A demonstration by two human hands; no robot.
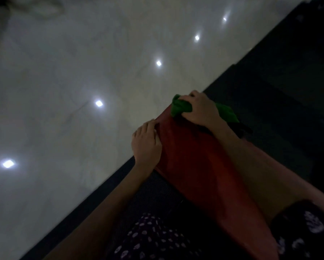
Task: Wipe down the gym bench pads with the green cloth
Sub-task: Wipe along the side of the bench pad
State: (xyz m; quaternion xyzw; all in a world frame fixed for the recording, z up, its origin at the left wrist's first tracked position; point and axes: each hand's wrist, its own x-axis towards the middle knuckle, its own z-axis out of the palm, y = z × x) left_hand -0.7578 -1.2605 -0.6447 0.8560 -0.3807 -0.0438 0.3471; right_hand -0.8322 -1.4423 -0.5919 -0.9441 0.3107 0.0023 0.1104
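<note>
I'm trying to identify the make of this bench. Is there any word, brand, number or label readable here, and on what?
None can be read.
Red bench pad: no logo, label or number shows on the visible face.
Green cloth, bunched under the right hand: no tag or print visible.
Patterned clothing: pale blurred marks, a pattern and not letters as far as can be told.
Glossy floor: only light reflections.

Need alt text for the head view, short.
A person's right hand grips a bunched green cloth at the far end of a red bench pad, while the left hand rests on the pad's left edge. Dim scene; a glossy pale floor reflects a row of lights.
</note>
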